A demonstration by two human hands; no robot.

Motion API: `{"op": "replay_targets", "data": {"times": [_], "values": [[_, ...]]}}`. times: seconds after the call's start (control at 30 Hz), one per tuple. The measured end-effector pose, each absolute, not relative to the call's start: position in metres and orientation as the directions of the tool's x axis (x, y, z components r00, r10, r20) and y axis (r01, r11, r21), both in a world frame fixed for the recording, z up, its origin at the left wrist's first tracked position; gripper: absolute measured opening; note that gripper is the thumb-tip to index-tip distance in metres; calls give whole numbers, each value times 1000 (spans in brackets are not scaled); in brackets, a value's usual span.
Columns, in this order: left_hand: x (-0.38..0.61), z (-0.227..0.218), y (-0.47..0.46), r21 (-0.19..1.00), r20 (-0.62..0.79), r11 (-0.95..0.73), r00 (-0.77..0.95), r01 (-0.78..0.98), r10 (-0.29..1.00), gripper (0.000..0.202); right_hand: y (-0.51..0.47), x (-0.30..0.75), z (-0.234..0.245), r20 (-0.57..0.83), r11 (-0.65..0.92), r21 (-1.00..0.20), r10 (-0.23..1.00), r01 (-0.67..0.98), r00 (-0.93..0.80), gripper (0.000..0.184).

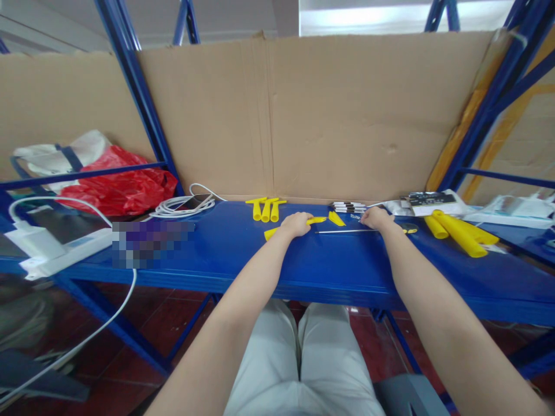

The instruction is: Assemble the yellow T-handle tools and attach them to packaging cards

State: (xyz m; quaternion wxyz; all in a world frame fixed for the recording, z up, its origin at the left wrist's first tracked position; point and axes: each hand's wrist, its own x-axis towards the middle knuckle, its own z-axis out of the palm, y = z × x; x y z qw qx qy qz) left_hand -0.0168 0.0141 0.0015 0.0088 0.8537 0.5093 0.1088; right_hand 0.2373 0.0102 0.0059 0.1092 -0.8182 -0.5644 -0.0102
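Your left hand point(297, 225) is at the middle of the blue desk point(329, 271), its grip closed around a yellow part point(317, 220). A flat yellow end pokes out past your fingers on the right, and yellow also shows on the left of your hand; the middle is covered, so you can't tell from here whether it is all one piece.

Your right hand point(378, 219) is low over the desk, fingertips bunched just beside some small bits point(355, 217) too tiny to make out. You cannot tell whether that grip has hold of anything. A screwdriver point(347, 231) lies across the desk in front of you: its shaft points left, and its black-and-yellow handle shows to the right of your wrist.

Between your hands lies a loose yellow wedge point(336, 219). Behind it is a stack of black-and-white sticks point(347, 207). Three yellow T-pieces point(266, 211) lie side by side behind your left hand, near the cardboard point(338, 115).

To your right, yellow tubes point(462, 234) lie in front of a packet point(436, 203). Off to your left are a coiled cable point(184, 205), a power strip point(82, 248) and a red bag point(121, 185).
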Motion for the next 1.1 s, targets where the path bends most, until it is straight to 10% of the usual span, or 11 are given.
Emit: {"op": "replay_targets", "data": {"times": [0.67, 1.1], "values": [[-18, 0, 16, 222, 217, -477, 434, 850, 874, 48, 14, 229, 4, 141, -294, -167, 937, 941, 318, 19], [-6, 26, 10, 776, 450, -523, 271, 351, 851, 28, 16, 222, 7, 228, -205, -314, 932, 927, 283, 20]]}}
